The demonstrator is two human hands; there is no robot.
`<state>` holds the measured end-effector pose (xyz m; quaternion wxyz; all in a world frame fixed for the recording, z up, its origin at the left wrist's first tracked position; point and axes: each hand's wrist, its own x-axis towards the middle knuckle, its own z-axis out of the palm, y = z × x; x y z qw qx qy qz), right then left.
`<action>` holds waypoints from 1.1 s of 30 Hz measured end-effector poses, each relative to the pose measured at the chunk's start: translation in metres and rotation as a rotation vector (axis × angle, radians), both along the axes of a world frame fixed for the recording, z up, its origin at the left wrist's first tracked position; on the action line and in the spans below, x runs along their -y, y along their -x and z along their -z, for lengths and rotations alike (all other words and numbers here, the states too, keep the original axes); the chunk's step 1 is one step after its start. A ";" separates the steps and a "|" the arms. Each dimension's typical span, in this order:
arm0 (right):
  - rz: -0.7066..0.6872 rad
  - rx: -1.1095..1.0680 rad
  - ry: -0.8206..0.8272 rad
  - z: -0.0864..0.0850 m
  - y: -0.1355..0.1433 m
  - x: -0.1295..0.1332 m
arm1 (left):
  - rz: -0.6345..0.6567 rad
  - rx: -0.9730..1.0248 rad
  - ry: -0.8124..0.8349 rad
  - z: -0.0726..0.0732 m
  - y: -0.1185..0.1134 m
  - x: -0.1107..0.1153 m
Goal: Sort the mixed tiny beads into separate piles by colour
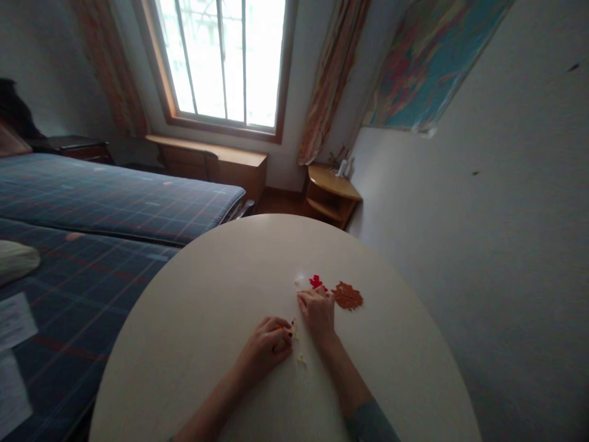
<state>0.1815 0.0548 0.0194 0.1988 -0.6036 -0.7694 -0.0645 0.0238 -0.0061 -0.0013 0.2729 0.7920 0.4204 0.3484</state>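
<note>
My left hand (270,341) rests on the round table (221,288) with its fingers curled. Some small orange and dark bits show between them, too small to name. Further forward, my right hand (318,312) is closed, its fingertips down at the tabletop; what they pinch, if anything, is hidden. Just beyond its knuckles lies a little cluster of red pieces (315,282). To its right is a flat heap of small orange-brown pieces (348,296). Tiny pale bits (300,359) are scattered near my left hand, and another pale bit (296,281) lies left of the red cluster.
A bed with a plaid mattress (115,190) stands left of the table, with papers (16,322) on it. Past the table are a wooden desk (239,156) under the window and a corner shelf (331,181). A white wall (460,233) runs along the right.
</note>
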 end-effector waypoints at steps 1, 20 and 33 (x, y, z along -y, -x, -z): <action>-0.001 0.001 -0.004 0.000 0.000 -0.001 | -0.003 0.003 0.000 0.000 0.000 0.000; 0.048 0.067 0.003 0.005 0.008 -0.016 | -0.018 0.029 0.022 0.005 0.001 0.000; 0.060 0.060 -0.021 0.001 0.012 -0.008 | -0.065 0.127 0.071 -0.001 0.001 -0.001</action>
